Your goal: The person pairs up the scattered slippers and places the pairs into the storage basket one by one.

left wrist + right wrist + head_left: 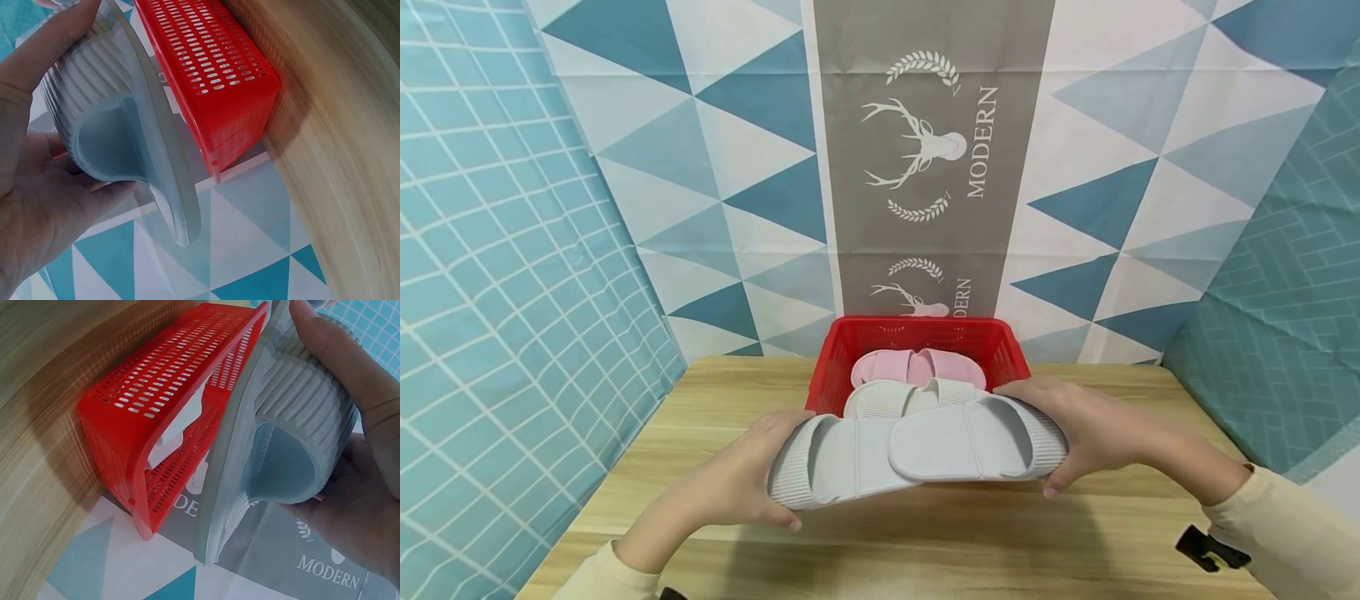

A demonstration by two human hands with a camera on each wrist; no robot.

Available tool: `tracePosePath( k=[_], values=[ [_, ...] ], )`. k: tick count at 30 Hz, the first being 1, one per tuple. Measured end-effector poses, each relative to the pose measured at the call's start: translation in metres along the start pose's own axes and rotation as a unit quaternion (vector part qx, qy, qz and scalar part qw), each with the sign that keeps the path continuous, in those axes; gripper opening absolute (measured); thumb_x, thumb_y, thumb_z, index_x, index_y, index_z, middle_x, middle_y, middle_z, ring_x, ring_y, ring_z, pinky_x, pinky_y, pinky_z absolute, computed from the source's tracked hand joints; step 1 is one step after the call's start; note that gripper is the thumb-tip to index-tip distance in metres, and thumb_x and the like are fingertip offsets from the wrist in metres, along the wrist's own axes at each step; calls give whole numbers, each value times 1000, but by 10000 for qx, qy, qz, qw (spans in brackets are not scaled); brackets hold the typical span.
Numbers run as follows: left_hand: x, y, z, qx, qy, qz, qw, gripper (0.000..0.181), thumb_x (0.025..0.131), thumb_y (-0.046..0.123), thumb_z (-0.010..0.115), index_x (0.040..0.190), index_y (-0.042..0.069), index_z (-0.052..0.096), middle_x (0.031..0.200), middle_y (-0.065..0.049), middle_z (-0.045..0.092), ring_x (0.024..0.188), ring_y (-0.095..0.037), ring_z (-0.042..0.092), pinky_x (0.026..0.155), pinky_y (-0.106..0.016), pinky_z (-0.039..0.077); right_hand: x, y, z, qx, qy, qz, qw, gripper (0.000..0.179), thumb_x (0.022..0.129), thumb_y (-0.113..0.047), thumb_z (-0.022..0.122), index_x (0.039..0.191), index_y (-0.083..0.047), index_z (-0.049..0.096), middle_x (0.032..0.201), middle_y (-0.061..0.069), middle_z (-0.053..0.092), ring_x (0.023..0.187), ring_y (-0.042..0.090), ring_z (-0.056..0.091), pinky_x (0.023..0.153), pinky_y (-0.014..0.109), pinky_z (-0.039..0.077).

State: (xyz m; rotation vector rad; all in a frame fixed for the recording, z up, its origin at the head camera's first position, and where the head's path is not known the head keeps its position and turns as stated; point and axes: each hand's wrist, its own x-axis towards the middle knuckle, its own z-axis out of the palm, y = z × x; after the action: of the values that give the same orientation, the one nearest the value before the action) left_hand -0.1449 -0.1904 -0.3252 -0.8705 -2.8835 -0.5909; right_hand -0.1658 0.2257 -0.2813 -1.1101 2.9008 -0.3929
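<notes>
A pair of light grey slide slippers is held up in front of the red basket [917, 327]. My left hand [741, 477] grips the ribbed strap of the left slipper [842, 458], thumb below and fingers over the top. On the other side, my right hand [1093, 427] holds the right slipper [958, 440] by its strap in the same way. The two soles overlap at the middle, the right one in front. In the left wrist view the strap [100, 69] lies between thumb and fingers; the right wrist view shows a matching hold on the other strap [306, 394].
Inside the basket lie pink slippers [891, 367] at the back and off-white slippers [880, 400] before them, partly hidden by the grey pair. The basket stands on a wooden table [760, 379] against a patterned wall covering [932, 250]. Blue tiled covering [512, 250] borders the left side.
</notes>
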Motion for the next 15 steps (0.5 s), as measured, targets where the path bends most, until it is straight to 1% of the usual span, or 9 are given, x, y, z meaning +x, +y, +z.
tracePosePath(
  k=[3, 9, 15],
  values=[
    [-1, 1, 0, 23, 49, 51, 10000, 111, 49, 35, 94, 141, 10, 38, 134, 1, 50, 122, -19, 47, 95, -46, 53, 0, 0, 0, -30, 29, -40, 10000, 102, 53, -50, 89, 138, -16, 45, 130, -5, 56, 116, 18, 54, 89, 43, 55],
    [-2, 3, 0, 37, 122, 215, 9997, 109, 50, 35, 94, 140, 11, 38, 133, 0, 51, 120, -21, 48, 93, -46, 53, -1, -2, 0, -68, 27, -52, 10000, 102, 53, -51, 89, 139, -16, 45, 130, -5, 56, 116, 17, 54, 89, 43, 55],
    [-2, 6, -2, 32, 88, 130, 9999, 110, 49, 34, 94, 141, 12, 37, 134, 2, 49, 121, -17, 47, 94, -44, 53, -1, -5, -1, -61, 49, -85, 9999, 102, 53, -52, 88, 139, -18, 45, 130, -6, 55, 116, 17, 54, 90, 44, 55]
  ],
)
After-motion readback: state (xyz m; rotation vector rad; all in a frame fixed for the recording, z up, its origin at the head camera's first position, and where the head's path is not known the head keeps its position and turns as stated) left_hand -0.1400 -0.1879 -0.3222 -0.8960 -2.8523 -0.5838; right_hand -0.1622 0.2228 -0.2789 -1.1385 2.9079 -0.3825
